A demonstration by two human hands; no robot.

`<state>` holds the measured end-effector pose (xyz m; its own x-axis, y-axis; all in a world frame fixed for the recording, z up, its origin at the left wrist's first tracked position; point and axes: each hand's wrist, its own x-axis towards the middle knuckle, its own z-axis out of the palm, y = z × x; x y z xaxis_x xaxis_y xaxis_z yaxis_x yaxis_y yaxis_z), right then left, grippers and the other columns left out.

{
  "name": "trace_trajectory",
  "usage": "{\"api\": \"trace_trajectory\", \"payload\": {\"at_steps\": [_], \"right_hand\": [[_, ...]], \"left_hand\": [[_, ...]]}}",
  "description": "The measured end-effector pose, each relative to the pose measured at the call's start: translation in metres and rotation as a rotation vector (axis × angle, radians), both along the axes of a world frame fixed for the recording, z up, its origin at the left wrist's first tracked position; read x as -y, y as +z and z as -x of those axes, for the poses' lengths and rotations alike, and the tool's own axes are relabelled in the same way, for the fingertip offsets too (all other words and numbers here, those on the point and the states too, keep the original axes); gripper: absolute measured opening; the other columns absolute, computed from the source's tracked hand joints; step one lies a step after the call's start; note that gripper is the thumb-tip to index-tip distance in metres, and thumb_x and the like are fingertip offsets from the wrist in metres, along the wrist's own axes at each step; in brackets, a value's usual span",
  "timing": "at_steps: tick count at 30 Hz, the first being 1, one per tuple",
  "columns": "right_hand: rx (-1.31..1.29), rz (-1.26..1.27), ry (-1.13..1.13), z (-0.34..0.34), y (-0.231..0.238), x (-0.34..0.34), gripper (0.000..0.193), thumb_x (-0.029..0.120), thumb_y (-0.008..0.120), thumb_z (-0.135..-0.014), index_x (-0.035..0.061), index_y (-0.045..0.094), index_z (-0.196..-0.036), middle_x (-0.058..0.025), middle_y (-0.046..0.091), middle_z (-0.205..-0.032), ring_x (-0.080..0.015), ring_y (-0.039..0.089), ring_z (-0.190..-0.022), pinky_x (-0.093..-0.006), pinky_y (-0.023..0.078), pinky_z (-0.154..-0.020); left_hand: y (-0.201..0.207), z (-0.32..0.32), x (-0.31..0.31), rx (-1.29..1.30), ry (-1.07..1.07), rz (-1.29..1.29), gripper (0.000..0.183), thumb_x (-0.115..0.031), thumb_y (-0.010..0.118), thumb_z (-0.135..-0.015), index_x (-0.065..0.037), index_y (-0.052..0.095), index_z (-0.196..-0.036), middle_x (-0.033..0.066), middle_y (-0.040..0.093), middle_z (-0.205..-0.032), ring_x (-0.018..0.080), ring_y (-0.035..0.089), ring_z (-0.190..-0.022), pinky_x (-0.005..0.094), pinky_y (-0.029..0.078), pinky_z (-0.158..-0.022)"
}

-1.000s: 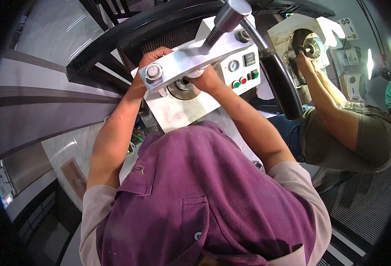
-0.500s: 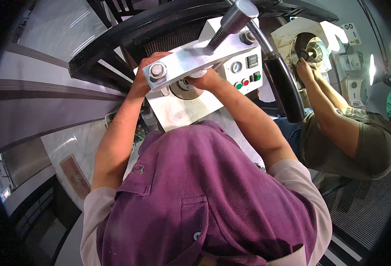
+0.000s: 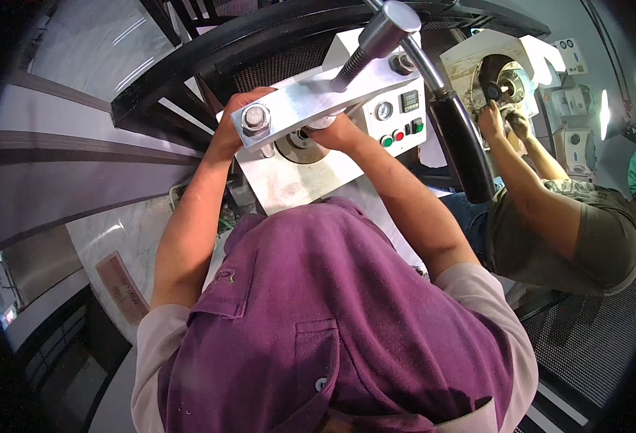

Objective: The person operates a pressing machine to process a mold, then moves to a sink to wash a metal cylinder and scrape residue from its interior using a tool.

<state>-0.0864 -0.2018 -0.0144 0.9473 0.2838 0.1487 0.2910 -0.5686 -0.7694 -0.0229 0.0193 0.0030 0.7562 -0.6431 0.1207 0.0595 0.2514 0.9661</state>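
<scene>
White, box-shaped machine (image 3: 289,182) in front of the person. Flat, silver metal crossbar (image 3: 296,105) spans its top, slanting up to the right, 1 bolt near each end. Black, cylindrical handle (image 3: 462,148) hangs right of the bar, well apart from both hands. Round, grey metal fixture (image 3: 305,150) sits below the bar, between the hands, nearer the right. Right hand (image 3: 340,133): beside the fixture, partly under the bar; grip cannot be told. Left hand (image 3: 236,115): behind the bar's left end, fingers mostly hidden, grip likewise unclear.
</scene>
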Motion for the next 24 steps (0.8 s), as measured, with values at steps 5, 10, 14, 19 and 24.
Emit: {"api": "trace_trajectory", "payload": {"at_steps": [5,10,14,19,24], "right_hand": [[-0.018,-0.077,-0.037,0.006,0.002,0.002,0.033,0.010,0.070,-0.079,0.0071,0.065,-0.112,-0.0129,0.064,-0.111,-0.0309,0.060,-0.106,-0.0382,0.047,-0.094],[-0.112,-0.075,-0.073,0.006,-0.005,-0.002,0.034,0.008,0.068,-0.078,0.0069,0.065,-0.111,-0.0133,0.064,-0.111,-0.0319,0.060,-0.106,-0.0380,0.047,-0.094],[-0.073,0.041,-0.046,0.000,-0.017,0.003,0.031,0.011,0.071,-0.074,0.0056,0.066,-0.104,-0.0143,0.069,-0.101,-0.0312,0.065,-0.097,-0.0373,0.051,-0.085],[-0.097,-0.084,-0.036,0.006,0.000,-0.003,0.035,0.007,0.068,-0.076,0.0071,0.064,-0.111,-0.0131,0.065,-0.108,-0.0321,0.060,-0.105,-0.0394,0.047,-0.093],[-0.041,-0.113,-0.043,0.001,0.001,-0.001,0.037,0.006,0.069,-0.076,0.0064,0.064,-0.112,-0.0127,0.065,-0.109,-0.0318,0.060,-0.104,-0.0392,0.047,-0.093]], "left_hand": [[0.002,0.001,0.006,0.132,0.028,-0.022,0.039,-0.016,0.072,-0.078,0.007,0.066,-0.109,0.0103,0.067,-0.109,0.0162,0.062,-0.100,0.0286,0.047,-0.090],[0.006,0.007,0.005,0.040,0.024,0.049,0.038,-0.016,0.070,-0.080,0.006,0.066,-0.111,0.0079,0.068,-0.105,0.0127,0.062,-0.094,0.0264,0.049,-0.085],[0.000,0.007,0.003,0.015,0.062,-0.003,0.033,-0.016,0.070,-0.081,0.003,0.066,-0.108,0.0037,0.068,-0.098,0.0080,0.061,-0.090,0.0231,0.049,-0.081],[0.003,0.003,0.006,0.079,0.070,-0.003,0.018,-0.014,0.069,-0.081,-0.001,0.064,-0.093,-0.0014,0.064,-0.088,0.0034,0.057,-0.081,0.0192,0.047,-0.073],[0.000,0.002,0.012,0.182,0.183,-0.123,0.011,-0.011,0.066,-0.082,-0.004,0.060,-0.088,-0.0037,0.060,-0.083,0.0024,0.052,-0.075,0.0187,0.044,-0.067]]}}
